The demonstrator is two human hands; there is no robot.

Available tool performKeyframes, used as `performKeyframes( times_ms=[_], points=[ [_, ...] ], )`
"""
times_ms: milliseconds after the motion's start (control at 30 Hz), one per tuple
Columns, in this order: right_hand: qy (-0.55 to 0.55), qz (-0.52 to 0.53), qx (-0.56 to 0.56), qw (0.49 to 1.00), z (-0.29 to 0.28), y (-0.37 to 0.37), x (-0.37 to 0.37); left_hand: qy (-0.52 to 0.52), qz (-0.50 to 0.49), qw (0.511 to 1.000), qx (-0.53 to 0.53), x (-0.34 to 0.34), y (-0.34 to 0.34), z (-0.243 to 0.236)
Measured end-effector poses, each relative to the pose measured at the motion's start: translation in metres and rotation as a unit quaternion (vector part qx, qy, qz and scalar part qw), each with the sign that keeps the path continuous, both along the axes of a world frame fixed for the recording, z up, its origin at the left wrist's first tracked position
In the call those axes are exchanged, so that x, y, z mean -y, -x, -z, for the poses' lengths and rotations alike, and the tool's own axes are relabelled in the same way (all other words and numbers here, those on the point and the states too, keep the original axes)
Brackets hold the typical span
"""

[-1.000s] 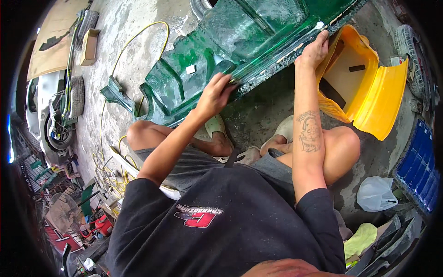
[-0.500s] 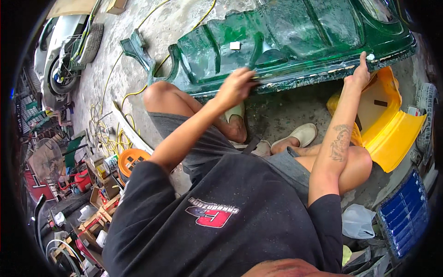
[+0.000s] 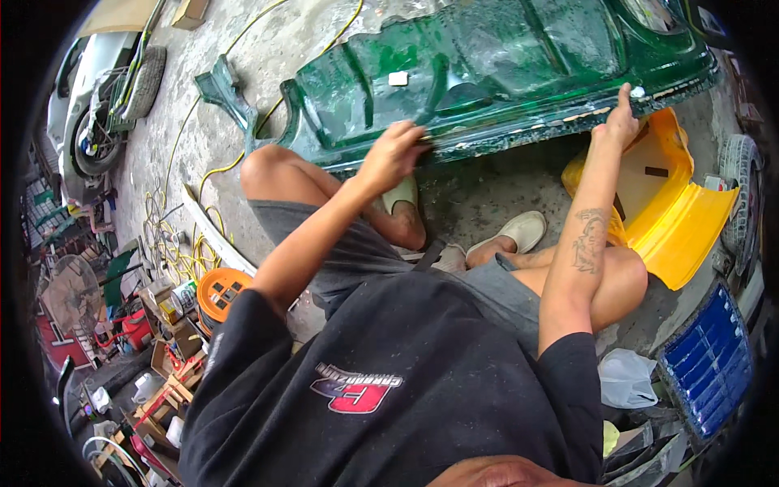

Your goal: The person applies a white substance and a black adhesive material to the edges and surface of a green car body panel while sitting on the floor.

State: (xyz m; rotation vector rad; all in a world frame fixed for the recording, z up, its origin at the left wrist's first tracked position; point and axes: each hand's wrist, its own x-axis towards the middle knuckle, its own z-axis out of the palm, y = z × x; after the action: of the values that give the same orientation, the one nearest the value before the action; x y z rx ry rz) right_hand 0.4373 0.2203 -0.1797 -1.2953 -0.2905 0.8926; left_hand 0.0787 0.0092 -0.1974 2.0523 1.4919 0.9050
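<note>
A large green moulded panel (image 3: 487, 73), glossy and scuffed with ribs across it, stretches across my front above my knees. My left hand (image 3: 393, 154) is closed at its near edge, fingers curled and slightly blurred. Something dark shows by those fingertips, too smeared to name. Farther right, my right hand (image 3: 618, 128) grips the panel's chipped near rim, thumb up on top and the other fingers hidden beneath. A small white block (image 3: 398, 79) lies on the panel, and a white lump (image 3: 638, 92) sits near my right thumb.
Beneath the panel's right end stands a yellow moulded part (image 3: 682, 235). A blue ribbed panel (image 3: 710, 361) and white plastic bag (image 3: 627, 379) lie to the right. At left are yellow hose coils (image 3: 182, 256), an orange reel (image 3: 225, 294), clutter and a vehicle (image 3: 85, 122).
The whole view has shifted a little, so the scene sits farther left. My left hand has moved slightly left along the panel's edge, while my right hand keeps its hold.
</note>
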Motion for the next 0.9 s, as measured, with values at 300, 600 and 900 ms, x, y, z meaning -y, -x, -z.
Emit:
performKeyframes(
  times_ms=[300, 600, 900],
  points=[
    [0.036, -0.025, -0.034, 0.998, -0.007, 0.020, 0.002, -0.133, 0.080, 0.988, -0.006, -0.127, -0.157, -0.037],
    [-0.087, 0.007, 0.050, 0.995, 0.003, 0.026, 0.008, -0.079, 0.111, 0.987, -0.090, -0.053, -0.055, -0.019],
    [-0.147, 0.044, 0.006, 0.988, -0.005, 0.023, 0.006, -0.202, 0.171, 0.959, -0.103, -0.176, -0.207, -0.056]
  ],
)
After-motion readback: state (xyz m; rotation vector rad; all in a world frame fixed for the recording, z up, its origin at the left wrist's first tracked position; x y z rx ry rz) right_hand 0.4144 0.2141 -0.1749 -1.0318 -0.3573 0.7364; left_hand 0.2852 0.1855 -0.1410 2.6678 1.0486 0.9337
